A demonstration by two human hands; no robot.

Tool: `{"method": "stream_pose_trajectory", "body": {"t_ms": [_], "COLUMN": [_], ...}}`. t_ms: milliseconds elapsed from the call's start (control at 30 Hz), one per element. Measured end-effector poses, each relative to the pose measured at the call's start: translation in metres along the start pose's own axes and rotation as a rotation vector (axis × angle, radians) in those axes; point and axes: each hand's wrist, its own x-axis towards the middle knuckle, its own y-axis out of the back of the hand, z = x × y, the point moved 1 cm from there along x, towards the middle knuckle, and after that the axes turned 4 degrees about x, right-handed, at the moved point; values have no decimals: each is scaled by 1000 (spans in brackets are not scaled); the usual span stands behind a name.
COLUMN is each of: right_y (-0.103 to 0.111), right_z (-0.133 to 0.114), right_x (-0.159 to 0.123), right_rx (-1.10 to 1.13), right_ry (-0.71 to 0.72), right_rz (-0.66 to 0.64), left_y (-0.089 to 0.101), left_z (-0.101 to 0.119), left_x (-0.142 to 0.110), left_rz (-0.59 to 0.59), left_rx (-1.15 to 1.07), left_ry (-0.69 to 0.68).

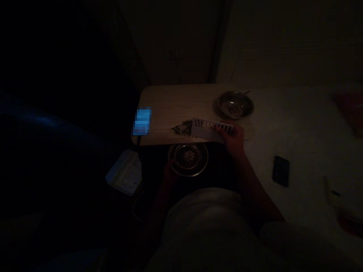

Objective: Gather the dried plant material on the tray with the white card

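My right hand (234,138) is closed on a pale, slotted rectangular piece (204,130), whose exact kind I cannot make out. Its left end rests against or just above a spread of small dark bits (181,129) on the wooden tabletop (170,100). Just below the table's front edge, my left hand (170,172) grips the rim of a round metal plate (188,172). Scattered small bits lie in the plate. The left fingers are mostly lost in the dark.
A metal bowl (235,105) with a spoon handle over its rim stands at the table's back right. A blurred lit screen (141,121) is at the left edge. A dark phone (281,171) lies on the pale surface at right. The room is very dim.
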Motion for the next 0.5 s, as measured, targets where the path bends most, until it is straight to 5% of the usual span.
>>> {"method": "stream_pose_trajectory", "body": {"t_ms": [233,500], "right_y": [0,-2], "right_z": [-1,-5], "right_x": [0,-2], "right_rx": [-5,25], "right_ry": [-5,-4], "right_rz": [-15,-41], "left_y": [-12,-14], "left_z": [3,4], "left_x": [-9,-10], "left_rz": [136,102], "left_rx": [29,48], "left_ry": [23,32]}}
